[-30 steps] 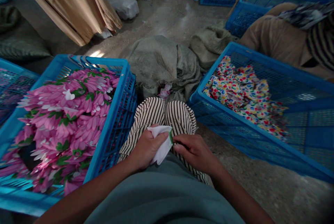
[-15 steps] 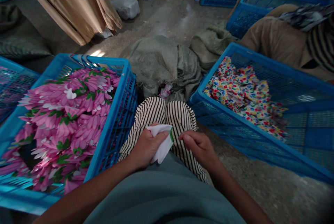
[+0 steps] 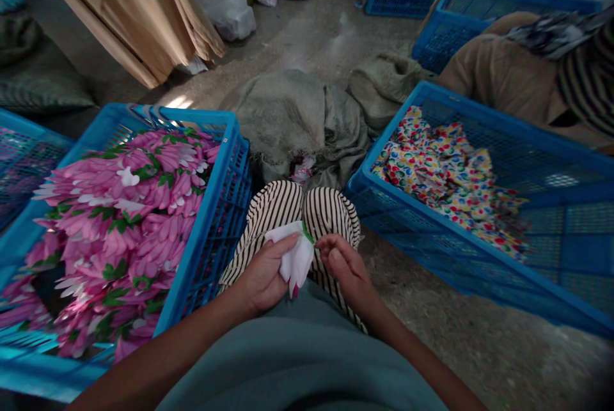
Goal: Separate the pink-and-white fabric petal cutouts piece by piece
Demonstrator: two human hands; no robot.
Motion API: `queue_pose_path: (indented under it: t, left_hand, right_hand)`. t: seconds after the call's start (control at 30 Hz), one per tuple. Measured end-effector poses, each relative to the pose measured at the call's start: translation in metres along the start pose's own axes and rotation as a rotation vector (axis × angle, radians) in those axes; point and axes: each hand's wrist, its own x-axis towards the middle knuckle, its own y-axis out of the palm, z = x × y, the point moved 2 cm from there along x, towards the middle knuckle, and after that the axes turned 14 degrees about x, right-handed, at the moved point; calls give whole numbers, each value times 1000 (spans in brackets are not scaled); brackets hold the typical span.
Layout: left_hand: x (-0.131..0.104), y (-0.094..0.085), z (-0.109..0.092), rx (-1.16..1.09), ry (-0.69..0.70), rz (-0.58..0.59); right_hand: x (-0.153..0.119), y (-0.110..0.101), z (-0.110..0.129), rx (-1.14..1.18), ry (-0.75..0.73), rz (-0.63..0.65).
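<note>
Above my striped knees, my left hand (image 3: 266, 273) grips a white fabric flower (image 3: 297, 257) between thumb and fingers. A green edge runs along the flower's right end, and a pink tip hangs at its lower end. My right hand (image 3: 346, 264) is curled in a pinch right beside the green edge. Its fingertips seem to touch that edge; whatever they pinch is too small to make out. To my left, a blue crate (image 3: 228, 136) holds a heap of pink fabric flowers (image 3: 144, 206) with green bases and pale petal tips.
A blue crate (image 3: 480, 296) on my right holds colourful patterned fabric pieces (image 3: 446, 174). Crumpled grey-green sacking (image 3: 292, 117) lies ahead of my knees. Tan cloth (image 3: 134, 15) hangs at the upper left. A person in brown clothing (image 3: 503, 72) is beyond the right crate.
My right hand has moved left to the flower's green edge. My left hand has turned the flower, so its folded petals and a pink tip now show.
</note>
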Motion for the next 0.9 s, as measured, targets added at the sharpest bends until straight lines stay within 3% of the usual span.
queue_pose_path:
  t: [0.17,0.53,0.63,0.7,0.8,0.9]
  left_hand:
    - [1,1,4,-64,-46,47]
    - [0,3,4,-18,-36,54]
    - [-1,5,3,-21,-42,52]
    - [-1,4,3,-6,-20,53]
    - [1,1,5,84,104,66]
    - [4,-3,6,214,252,58]
  right_hand:
    - [2,6,6,-295,-162,40]
    - [1,8,6,-411,-206,-25]
    - [3,7,5,-314,-171,-108]
    - [5,4,0,-128,-97,-203]
    - [5,-1,-10,189,38,-321]
    - [-2,-2,-10,155,7,-287]
